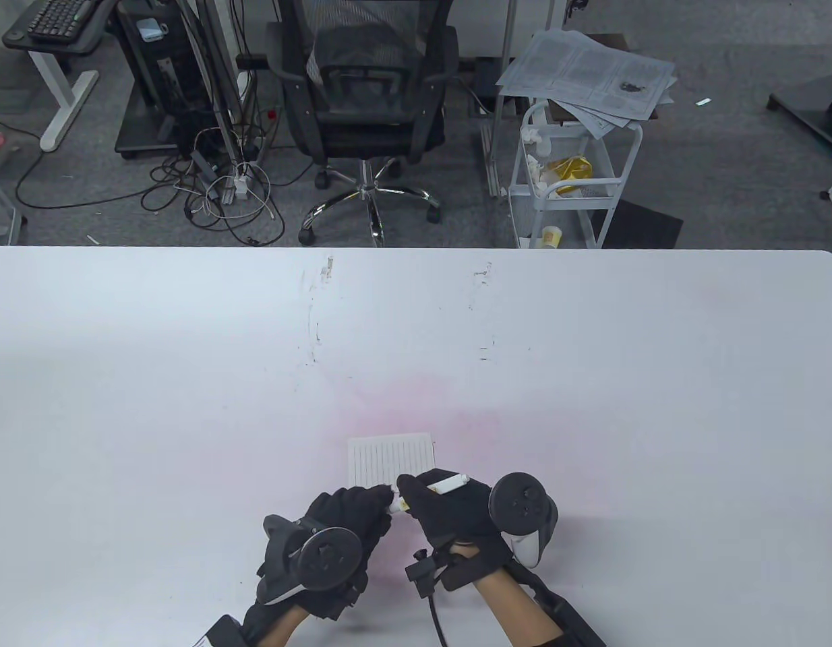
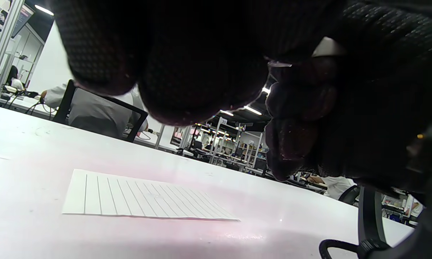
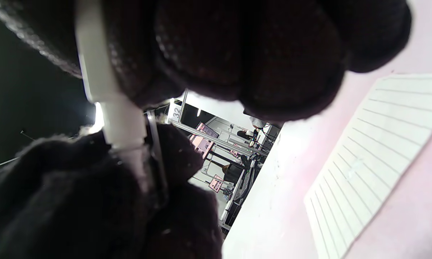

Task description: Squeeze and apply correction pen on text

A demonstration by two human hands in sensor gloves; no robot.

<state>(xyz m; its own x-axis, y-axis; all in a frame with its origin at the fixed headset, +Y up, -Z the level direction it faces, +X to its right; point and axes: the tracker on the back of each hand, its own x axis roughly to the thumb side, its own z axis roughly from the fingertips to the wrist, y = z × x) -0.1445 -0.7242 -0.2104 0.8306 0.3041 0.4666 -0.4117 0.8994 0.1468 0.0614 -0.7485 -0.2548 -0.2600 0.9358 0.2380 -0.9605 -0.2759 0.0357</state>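
Fingers of both hands are curled tight on the pen (image 1: 437, 486): the R hand (image 1: 450, 512) wraps its white barrel, w/ the back end poking out past the knuckles, and the L hand (image 1: 352, 515) pinches the other end where the two gloves meet, just beside the near edge of the lined paper (image 1: 392, 460). In the R wrist view the barrel (image 3: 110, 100) runs down into the L hand's fingertips (image 3: 93, 187), so I judge the cap is being pulled or twisted off; whether it's already loose, can't tell. Step in hand looks like uncapping, i.e. nothing squeezed or applied yet. Next move prob. needs the L hand to draw the cap clear, then the R hand to tip the nib down onto a line of the paper and squeeze the barrel. Paper lies flat on the table (image 1: 187, 377), near both hands. Containers: none on the table; the only one visible is a wire cart (image 1: 571, 182) on the floor beyond, holding a yellow bag and a cup.
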